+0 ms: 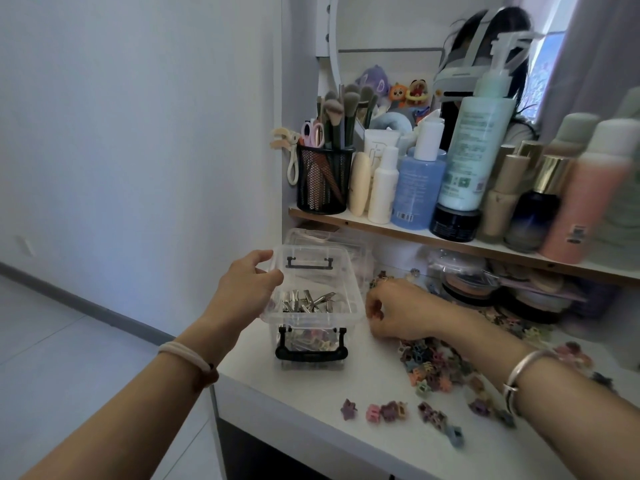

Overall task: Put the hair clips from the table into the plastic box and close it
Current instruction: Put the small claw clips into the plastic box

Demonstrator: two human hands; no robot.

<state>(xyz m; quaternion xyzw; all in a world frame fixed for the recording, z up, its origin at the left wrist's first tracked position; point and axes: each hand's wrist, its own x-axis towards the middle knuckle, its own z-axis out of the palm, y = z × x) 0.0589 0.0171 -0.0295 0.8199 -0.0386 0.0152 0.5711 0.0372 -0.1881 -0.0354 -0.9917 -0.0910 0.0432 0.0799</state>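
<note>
A clear plastic box [353, 299] with black latches stands on the white table [311, 403] near its left edge. Its clear lid [311, 261] is tilted up at the back, and my left hand [247, 289] holds the lid's left edge between thumb and fingers. Inside the box lie several silver metal clips [308, 301] and a few coloured ones. My right hand [398, 313] rests on the table just right of the box, fingers curled round small coloured claw clips. A heap of small coloured hair clips [433, 367] lies under and beside my right forearm.
More loose clips [388, 412] lie near the table's front edge. A shelf [381, 228] above carries a black mesh brush holder [323, 178] and several bottles. Compacts and clear containers sit under the shelf at the back right. The floor drops away left of the table.
</note>
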